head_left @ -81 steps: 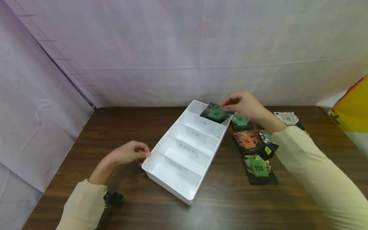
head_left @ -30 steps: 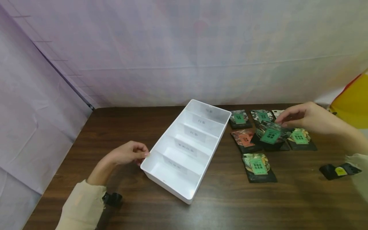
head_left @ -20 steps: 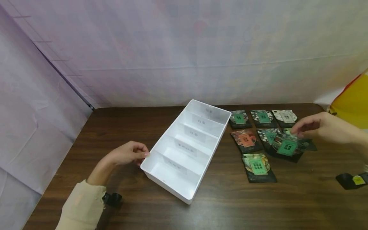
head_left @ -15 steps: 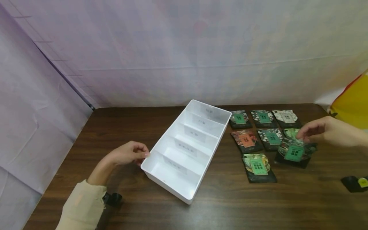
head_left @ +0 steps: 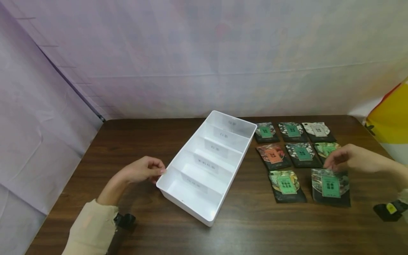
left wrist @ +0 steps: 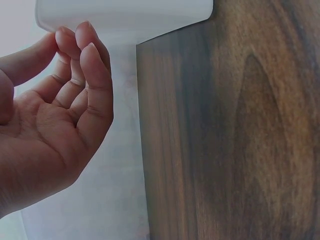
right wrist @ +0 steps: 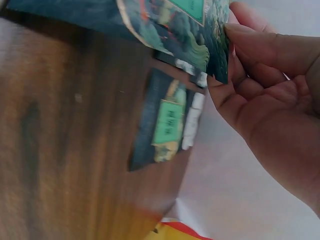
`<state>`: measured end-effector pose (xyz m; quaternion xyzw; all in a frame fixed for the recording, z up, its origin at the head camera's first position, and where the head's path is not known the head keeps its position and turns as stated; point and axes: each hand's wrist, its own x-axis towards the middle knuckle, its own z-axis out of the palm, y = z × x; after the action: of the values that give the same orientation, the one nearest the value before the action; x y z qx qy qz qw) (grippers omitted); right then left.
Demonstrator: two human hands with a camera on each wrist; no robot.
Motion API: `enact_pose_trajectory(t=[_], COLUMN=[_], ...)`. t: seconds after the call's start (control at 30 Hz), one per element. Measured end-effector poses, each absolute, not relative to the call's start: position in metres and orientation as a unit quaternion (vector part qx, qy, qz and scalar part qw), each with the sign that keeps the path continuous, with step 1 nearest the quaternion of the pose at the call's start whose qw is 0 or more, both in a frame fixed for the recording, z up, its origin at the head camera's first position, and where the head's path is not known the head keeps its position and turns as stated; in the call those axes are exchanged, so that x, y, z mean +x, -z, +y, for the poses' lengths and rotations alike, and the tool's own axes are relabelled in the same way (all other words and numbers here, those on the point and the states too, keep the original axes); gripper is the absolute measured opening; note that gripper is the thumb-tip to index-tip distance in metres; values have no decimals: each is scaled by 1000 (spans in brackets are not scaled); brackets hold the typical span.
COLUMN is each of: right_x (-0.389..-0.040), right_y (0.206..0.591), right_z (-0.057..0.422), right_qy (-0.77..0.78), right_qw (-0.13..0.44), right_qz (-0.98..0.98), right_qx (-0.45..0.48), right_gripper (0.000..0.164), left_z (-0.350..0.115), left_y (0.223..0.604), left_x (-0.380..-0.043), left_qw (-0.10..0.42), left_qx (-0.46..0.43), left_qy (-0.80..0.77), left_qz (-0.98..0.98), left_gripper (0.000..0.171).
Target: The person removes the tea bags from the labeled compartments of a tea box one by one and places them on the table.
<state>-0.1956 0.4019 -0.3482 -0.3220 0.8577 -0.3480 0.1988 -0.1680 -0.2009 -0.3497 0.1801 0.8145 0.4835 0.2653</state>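
Note:
My left hand (head_left: 143,170) pinches the rim of a white divided box (head_left: 184,209) near its front left corner; in the left wrist view its thumb and fingertips (left wrist: 90,55) meet at the box's edge. The compartments carry small printed labels, and no sachets show in them. My right hand (head_left: 353,159) pinches the top edge of a dark tea sachet (head_left: 331,194) with a green label, on the right side of the table. In the right wrist view, the thumb lies over the edge of this sachet (right wrist: 180,30). Whether its lower end touches the table, I cannot tell.
Several other tea sachets lie in rows right of the box, including one with an orange label (head_left: 273,156), a pale one (head_left: 318,130) and a green-labelled one (head_left: 287,187) in front. A pale curtain (head_left: 204,63) hangs behind the brown table (head_left: 134,138). Yellow cloth (head_left: 390,120) hangs at right.
The right hand has carried the sachet from the box's far compartment to the right, then toward the front beside the sachet in the front row. The left hand stays at the box.

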Motion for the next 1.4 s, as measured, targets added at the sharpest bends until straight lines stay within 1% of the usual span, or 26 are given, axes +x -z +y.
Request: enact_pose_trajectory(t=[0.13,0.37,0.57,0.77,1.03,1.2,1.4], right_x=[-197,-198,-200,-199,-198,-202,-209], right_y=[361,371,376,379,367,354,339], right_z=[400,392,384,380,371,363,347], right_qy=[346,324,317,292,270,267,282], right_qw=[192,172,163,126,91,97,97], right_qz=[860,891,902,919,936,940,937], right_qx=[-323,-267,-245,-234,-207,-187,-184], right_gripper=[16,14,16,13,12,10,17], left_z=[-201,-201,-200,-200,-199,-200,-200], left_y=[349,347,346,348,347,348,350], left_x=[-168,-167,-168,-170,-169,-169,-168], left_qw=[264,264,266,265,269,268,265], left_qx=[181,183,177,176,174,176,177], left_qy=[-485,-484,-480,-480,-486,-485,-488], left_qz=[814,814,817,817,813,814,813], left_gripper=[15,15,16,16,15,15,15])
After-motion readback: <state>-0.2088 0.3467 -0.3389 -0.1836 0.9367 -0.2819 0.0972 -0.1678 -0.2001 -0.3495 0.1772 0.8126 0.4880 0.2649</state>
